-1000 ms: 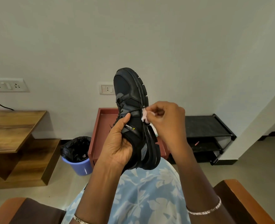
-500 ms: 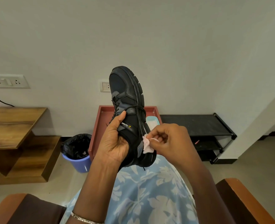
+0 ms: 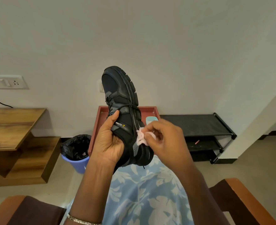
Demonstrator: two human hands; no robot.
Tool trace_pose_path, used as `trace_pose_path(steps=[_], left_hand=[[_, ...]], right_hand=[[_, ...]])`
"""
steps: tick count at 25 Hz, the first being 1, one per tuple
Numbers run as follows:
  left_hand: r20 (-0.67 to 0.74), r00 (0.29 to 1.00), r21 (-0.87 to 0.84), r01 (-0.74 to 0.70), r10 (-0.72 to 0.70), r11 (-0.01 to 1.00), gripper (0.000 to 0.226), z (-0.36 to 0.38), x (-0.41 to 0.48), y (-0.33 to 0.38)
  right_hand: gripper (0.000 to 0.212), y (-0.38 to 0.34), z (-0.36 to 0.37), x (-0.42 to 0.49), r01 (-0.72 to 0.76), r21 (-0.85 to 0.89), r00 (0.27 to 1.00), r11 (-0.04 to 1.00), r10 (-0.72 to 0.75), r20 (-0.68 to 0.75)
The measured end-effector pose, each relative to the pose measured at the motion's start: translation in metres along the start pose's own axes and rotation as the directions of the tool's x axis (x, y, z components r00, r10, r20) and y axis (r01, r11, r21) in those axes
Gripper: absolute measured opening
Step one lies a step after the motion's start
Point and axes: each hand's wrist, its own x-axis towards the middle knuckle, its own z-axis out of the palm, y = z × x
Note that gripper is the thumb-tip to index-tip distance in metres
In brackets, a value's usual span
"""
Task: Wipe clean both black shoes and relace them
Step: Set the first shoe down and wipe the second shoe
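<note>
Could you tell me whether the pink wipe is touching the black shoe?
Touching: the head view shows the wipe, pinched by the right hand, pressed against the side of the shoe.

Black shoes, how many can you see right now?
1: the black shoe is held toe-up in the left hand, while the right hand pinches a pink wipe against its side. The second shoe is not visible; it may be hidden or out of frame.

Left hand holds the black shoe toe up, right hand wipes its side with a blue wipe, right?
Wrong colour: the head view shows a pale pink wipe. The right hand pinches it against the side of the black shoe, which the left hand holds toe up.
</note>
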Motion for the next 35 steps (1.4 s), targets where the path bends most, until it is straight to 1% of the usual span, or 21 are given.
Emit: trace_pose_path(steps=[2,5,8,10,12,14,16,19,21,24,26,28,30,31,33,34,35], left_hand=[[-0.027,0.999,-0.004,-0.033,0.033,0.999,0.035,-0.001,0.001,0.000],[-0.078,0.994,0.001,-0.077,0.077,0.997,0.030,-0.002,0.003,0.001],[-0.093,0.993,0.014,-0.075,0.076,0.997,0.036,-0.001,0.002,0.002],[-0.085,0.995,-0.006,-0.051,0.050,0.999,0.035,0.001,0.000,0.001],[-0.080,0.995,-0.036,-0.068,0.065,0.997,0.032,0.001,-0.002,0.002],[-0.080,0.992,-0.048,-0.104,0.100,0.993,0.032,0.001,-0.003,0.004],[-0.077,0.989,-0.037,-0.130,0.127,0.991,0.034,-0.002,-0.003,0.006],[-0.066,0.988,-0.050,-0.142,0.139,0.989,0.043,-0.005,-0.003,0.008],[-0.051,0.992,-0.038,-0.119,0.117,0.992,0.049,-0.002,-0.004,0.005],[-0.019,1.000,0.053,-0.014,0.015,0.998,0.050,0.002,-0.007,-0.002],[0.001,1.000,0.113,0.014,-0.014,0.994,0.045,0.002,-0.009,-0.005],[-0.002,1.000,0.156,-0.004,0.005,0.988,0.036,0.003,-0.012,-0.003],[-0.020,1.000,0.178,-0.002,0.006,0.984,0.040,0.002,-0.012,-0.001],[-0.037,0.999,0.175,-0.001,0.007,0.985,0.037,0.002,-0.013,0.001],[-0.054,0.999,0.148,0.008,0.000,0.989,0.019,-0.001,-0.013,0.003],[-0.062,0.998,0.152,0.008,0.002,0.988,0.015,-0.002,-0.013,0.003],[-0.067,0.998,0.180,0.011,0.001,0.984,0.015,-0.003,-0.012,0.003]], right_hand=[[0.007,0.006,0.003,-0.020,-0.046,0.008,0.999,0.999,0.046,0.025],[0.006,0.012,0.016,-0.023,-0.083,-0.020,0.995,0.996,0.082,-0.051],[0.006,0.010,0.027,-0.004,-0.058,-0.006,0.994,0.998,0.057,-0.089],[0.005,0.006,0.033,0.011,-0.042,0.006,0.993,0.999,0.043,-0.112],[0.006,0.001,0.036,0.022,-0.040,0.013,0.989,0.999,0.041,-0.139],[0.007,-0.002,0.037,0.024,-0.024,-0.006,0.993,1.000,0.023,-0.115],[0.007,-0.004,0.033,0.015,-0.016,-0.023,0.999,1.000,0.014,-0.046],[0.006,-0.005,0.025,-0.003,-0.059,0.030,0.998,0.998,0.059,0.024],[0.007,-0.008,0.023,-0.005,-0.081,0.095,0.997,0.992,0.081,0.001],[0.008,-0.020,0.025,0.011,-0.035,0.162,0.998,0.986,0.044,-0.054],[0.010,-0.028,0.026,0.020,0.006,0.139,0.998,0.990,0.003,-0.069],[0.012,-0.033,0.028,0.020,0.044,0.136,0.998,0.990,-0.036,-0.060],[0.013,-0.033,0.029,0.010,0.083,0.166,0.996,0.983,-0.079,-0.030],[0.014,-0.032,0.028,0.003,0.092,0.178,0.996,0.980,-0.092,-0.005],[0.015,-0.029,0.025,-0.004,0.073,0.189,0.995,0.979,-0.083,0.047],[0.014,-0.027,0.025,-0.003,0.051,0.191,0.997,0.980,-0.061,0.046],[0.013,-0.024,0.024,0.001,0.025,0.195,0.999,0.981,-0.029,0.017]])
